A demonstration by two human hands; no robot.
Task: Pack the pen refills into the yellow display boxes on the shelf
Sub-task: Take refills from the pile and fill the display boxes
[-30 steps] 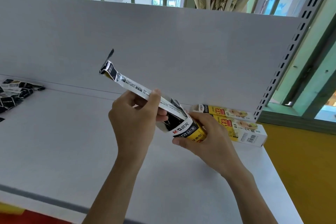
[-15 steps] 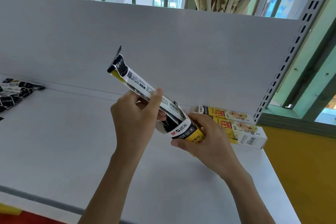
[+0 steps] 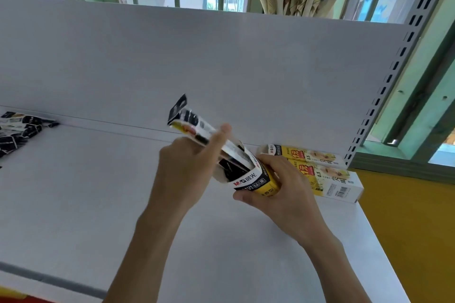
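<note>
A: What can go wrong here?

B: The right hand (image 3: 283, 194) has its grip closed around the lower end of the yellow display box (image 3: 256, 181), which is tilted above the shelf (image 3: 98, 204). The left hand (image 3: 189, 172) closes its grip on the pack of pen refills (image 3: 197, 128), thumb pressed on top. The pack enters the box at an angle; I think it can catch on the rim and bend, or the box can slip.

A: What is in the box?

B: Dark refill packs show at its open mouth; how many, I cannot tell. Just right of this box lie two closed yellow boxes (image 3: 322, 172). Far to its left lies a pile of loose packs (image 3: 19, 130).
</note>
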